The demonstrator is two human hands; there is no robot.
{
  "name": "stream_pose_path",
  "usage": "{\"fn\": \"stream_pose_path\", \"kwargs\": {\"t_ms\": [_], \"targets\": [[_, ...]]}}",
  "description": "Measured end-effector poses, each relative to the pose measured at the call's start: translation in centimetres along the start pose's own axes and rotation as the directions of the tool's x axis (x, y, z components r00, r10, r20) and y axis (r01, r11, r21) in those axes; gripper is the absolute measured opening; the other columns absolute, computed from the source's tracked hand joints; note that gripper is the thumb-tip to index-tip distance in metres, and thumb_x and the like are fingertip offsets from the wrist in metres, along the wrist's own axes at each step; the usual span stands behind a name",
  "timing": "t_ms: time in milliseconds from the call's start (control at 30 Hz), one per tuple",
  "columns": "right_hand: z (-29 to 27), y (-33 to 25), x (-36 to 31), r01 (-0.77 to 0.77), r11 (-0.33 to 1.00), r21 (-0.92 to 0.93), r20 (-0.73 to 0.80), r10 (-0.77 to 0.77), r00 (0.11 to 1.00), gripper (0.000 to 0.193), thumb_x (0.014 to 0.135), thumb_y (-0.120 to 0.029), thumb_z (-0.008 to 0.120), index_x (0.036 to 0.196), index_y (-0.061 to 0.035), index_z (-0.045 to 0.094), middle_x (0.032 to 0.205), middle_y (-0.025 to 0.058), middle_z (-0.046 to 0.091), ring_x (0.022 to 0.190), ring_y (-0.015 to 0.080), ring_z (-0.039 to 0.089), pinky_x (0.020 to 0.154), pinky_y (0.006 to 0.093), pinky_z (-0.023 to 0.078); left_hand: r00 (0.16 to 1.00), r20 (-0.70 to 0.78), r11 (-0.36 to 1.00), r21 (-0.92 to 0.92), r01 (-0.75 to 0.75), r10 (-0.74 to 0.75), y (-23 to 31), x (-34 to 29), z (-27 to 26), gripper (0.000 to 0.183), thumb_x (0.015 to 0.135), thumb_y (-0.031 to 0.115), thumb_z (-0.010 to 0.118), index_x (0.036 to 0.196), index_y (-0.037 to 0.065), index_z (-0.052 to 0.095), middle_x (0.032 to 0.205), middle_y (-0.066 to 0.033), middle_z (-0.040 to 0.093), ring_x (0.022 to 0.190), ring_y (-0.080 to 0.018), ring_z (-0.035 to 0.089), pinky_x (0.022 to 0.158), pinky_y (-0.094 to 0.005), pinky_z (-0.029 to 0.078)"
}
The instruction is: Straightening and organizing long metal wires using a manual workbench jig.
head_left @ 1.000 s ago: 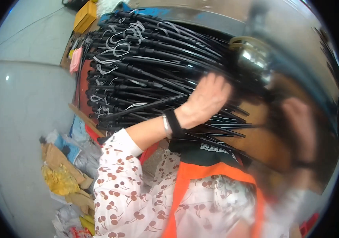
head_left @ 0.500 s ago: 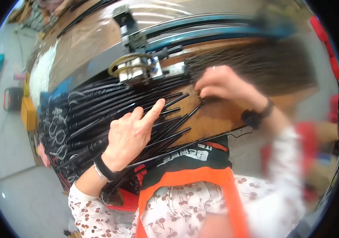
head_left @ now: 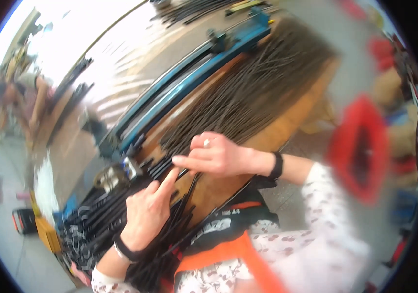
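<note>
My left hand (head_left: 148,215) rests over a spread of black tubes (head_left: 104,205), its index finger stretched out and the other fingers curled under. A short black tube end (head_left: 183,173) shows just past that fingertip, and the hand appears closed on this tube. Close against the same end is my right hand (head_left: 221,158), fingers bent into a pinch; whatever sits between them is hidden. Beyond the right hand lies a wide bundle of thin dark rods (head_left: 238,102) on the wooden tabletop (head_left: 209,195).
A blue rail machine (head_left: 170,93) runs along the bench behind the rods, with a metal clamp unit (head_left: 111,178) near my left hand. A yellow box (head_left: 47,234) stands at the left. Another person (head_left: 28,97) is at the far left. A blurred red object (head_left: 363,146) is at right.
The view has turned, so the bench now slants up to the right. My right hand has come from beside the rods to meet the tube end at my left index fingertip.
</note>
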State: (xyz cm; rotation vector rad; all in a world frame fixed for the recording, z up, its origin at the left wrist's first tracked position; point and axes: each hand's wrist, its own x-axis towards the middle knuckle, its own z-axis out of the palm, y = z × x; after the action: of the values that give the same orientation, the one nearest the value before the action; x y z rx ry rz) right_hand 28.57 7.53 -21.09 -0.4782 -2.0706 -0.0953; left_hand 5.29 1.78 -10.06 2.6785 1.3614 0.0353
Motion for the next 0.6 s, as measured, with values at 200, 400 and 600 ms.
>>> {"fn": "stream_pose_path", "kwargs": {"t_ms": [200, 400, 600], "targets": [[-6.0, 4.2, 0.5, -0.196, 0.981, 0.001, -0.166, 0.194, 0.967, 0.019, 0.082, -0.013, 0.076, 0.093, -0.0067, 0.063, 0.075, 0.0037, 0.055, 0.067, 0.0243, 0.054, 0.058, 0.0361, 0.047, 0.978, 0.190, 0.991, 0.121, 0.064, -0.087, -1.3, 2.7, -9.3, 0.055, 0.086, 0.004, 0.068, 0.139, 0.016, 0.058, 0.088, -0.0145, 0.065, 0.078, -0.0340, 0.063, 0.072, -0.0413, 0.053], [-9.1, 8.3, 3.8, -0.255, 0.951, 0.178, -0.148, 0.282, 0.948, 0.038, 0.081, -0.021, 0.081, 0.113, -0.0061, 0.067, 0.081, 0.0097, 0.063, 0.080, 0.0285, 0.066, 0.065, 0.0346, 0.053, 0.967, -0.187, 0.984, -0.019, -0.177, 0.170, -1.5, 8.6, -7.9, 0.021, 0.089, -0.004, 0.060, 0.108, 0.002, 0.060, 0.083, -0.0179, 0.053, 0.078, -0.0396, 0.058, 0.067, -0.0460, 0.047], [-14.0, 13.6, 1.6, -0.462, 0.886, 0.029, -0.003, 0.462, 0.887, 0.045, 0.083, -0.036, 0.081, 0.120, -0.0129, 0.069, 0.070, 0.0089, 0.064, 0.062, 0.0215, 0.066, 0.060, 0.0332, 0.054, 0.939, -0.269, 0.975, 0.116, -0.187, 0.212, -2.3, 12.4, -8.9, 0.026, 0.089, -0.001, 0.060, 0.115, 0.004, 0.061, 0.083, -0.0164, 0.053, 0.076, -0.0362, 0.059, 0.064, -0.0442, 0.048]]}}
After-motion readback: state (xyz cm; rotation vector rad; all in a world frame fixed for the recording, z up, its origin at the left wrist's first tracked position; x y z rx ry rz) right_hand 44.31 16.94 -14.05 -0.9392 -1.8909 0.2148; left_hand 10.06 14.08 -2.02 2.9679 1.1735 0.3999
